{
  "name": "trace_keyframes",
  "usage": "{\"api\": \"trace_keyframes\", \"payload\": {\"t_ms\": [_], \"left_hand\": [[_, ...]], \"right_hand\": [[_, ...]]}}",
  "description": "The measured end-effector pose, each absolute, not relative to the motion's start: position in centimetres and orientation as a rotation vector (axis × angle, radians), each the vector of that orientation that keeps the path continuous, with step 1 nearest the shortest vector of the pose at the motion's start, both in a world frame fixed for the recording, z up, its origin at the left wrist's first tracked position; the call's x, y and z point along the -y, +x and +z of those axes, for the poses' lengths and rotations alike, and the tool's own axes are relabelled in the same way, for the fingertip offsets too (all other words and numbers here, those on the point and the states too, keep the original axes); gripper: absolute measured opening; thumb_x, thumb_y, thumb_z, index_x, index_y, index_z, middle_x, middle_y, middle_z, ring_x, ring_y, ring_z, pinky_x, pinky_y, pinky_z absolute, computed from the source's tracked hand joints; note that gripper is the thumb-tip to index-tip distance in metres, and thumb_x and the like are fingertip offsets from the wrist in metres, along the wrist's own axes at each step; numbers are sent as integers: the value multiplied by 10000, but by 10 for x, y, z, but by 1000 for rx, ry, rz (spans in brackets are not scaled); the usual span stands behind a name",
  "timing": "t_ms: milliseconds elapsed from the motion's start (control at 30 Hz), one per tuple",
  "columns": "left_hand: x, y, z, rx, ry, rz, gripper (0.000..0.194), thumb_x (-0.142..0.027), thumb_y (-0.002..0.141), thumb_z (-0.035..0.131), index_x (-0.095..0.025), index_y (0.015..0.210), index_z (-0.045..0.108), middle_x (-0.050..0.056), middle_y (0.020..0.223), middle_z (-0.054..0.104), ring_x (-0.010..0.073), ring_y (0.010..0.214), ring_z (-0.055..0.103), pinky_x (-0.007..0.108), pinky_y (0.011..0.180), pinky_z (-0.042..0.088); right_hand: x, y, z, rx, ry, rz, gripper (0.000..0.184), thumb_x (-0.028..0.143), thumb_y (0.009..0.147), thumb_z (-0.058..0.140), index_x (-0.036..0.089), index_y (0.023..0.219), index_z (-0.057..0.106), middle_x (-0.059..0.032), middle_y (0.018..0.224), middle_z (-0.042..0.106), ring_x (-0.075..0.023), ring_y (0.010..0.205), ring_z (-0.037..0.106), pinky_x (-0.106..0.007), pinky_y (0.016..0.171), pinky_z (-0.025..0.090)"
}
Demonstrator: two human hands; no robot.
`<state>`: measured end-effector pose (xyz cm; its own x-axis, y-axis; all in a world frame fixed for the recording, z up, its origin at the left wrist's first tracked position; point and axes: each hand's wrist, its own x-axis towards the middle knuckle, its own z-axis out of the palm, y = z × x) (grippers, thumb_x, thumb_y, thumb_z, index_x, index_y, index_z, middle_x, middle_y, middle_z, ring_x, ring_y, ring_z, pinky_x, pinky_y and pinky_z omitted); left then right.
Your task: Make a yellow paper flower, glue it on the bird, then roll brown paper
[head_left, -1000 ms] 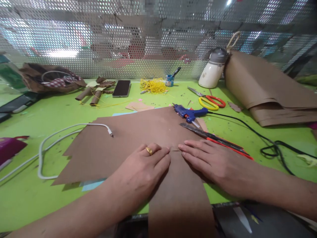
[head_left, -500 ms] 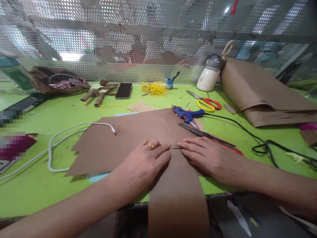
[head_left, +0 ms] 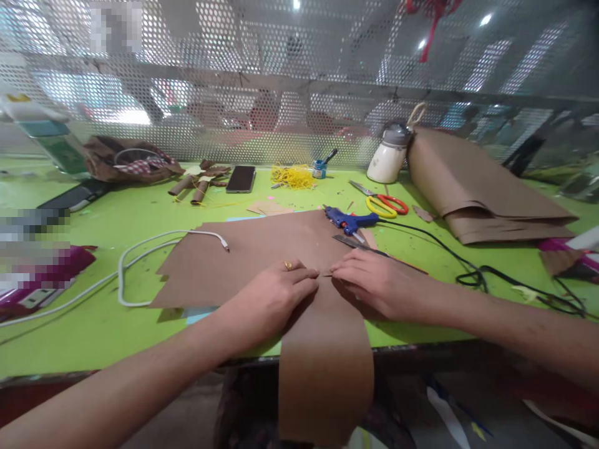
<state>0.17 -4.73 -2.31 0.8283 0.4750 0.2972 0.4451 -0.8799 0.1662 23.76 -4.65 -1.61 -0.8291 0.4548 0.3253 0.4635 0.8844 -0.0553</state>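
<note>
A long strip of brown kraft paper (head_left: 327,349) lies in front of me, its near end hanging over the table edge. My left hand (head_left: 276,290) and my right hand (head_left: 374,280) face each other at its far end. Fingertips of both grip a narrow fold there, with a small gap between the hands. A ring sits on a left finger. Beneath lie larger brown paper sheets (head_left: 243,249). Just beyond my right hand are a blue glue gun (head_left: 349,218) and a dark blade (head_left: 355,243), partly covered by that hand.
Scissors (head_left: 386,206), a white flask (head_left: 387,153), yellow shreds (head_left: 292,176) and a phone (head_left: 241,179) stand or lie at the back. Folded brown paper (head_left: 482,187) leans at the right. A white cable (head_left: 122,274) loops at the left; the glue gun's black cord (head_left: 435,240) trails right.
The view has shifted slightly, showing more of the hanging strip. Both hands keep to the fold, and my right fingers look more bent over it.
</note>
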Motion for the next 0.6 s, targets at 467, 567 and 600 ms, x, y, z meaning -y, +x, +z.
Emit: {"api": "trace_keyframes", "payload": {"t_ms": [467,567,600], "left_hand": [[25,7,-24,-980,2731,586,198,-186,839,478,-125,873,663,93,906,585,160,811,562,270,751,440],[27,8,-28,-950,2796,581,246,-174,868,431,-115,854,670,96,874,566,152,787,547,266,734,429],[28,7,-29,-939,2827,579,257,-166,874,419,-114,855,670,95,866,563,155,790,539,270,736,424]], "right_hand": [[39,207,-33,2655,-1059,-379,191,90,865,413,116,751,563,-91,814,535,-188,811,430,-314,725,341],[42,210,-35,2684,-936,-444,199,75,864,409,107,766,578,-93,808,525,-195,816,411,-324,734,339],[42,211,-34,2706,-893,-469,204,72,865,407,104,766,582,-94,804,523,-197,818,408,-326,733,339]]}}
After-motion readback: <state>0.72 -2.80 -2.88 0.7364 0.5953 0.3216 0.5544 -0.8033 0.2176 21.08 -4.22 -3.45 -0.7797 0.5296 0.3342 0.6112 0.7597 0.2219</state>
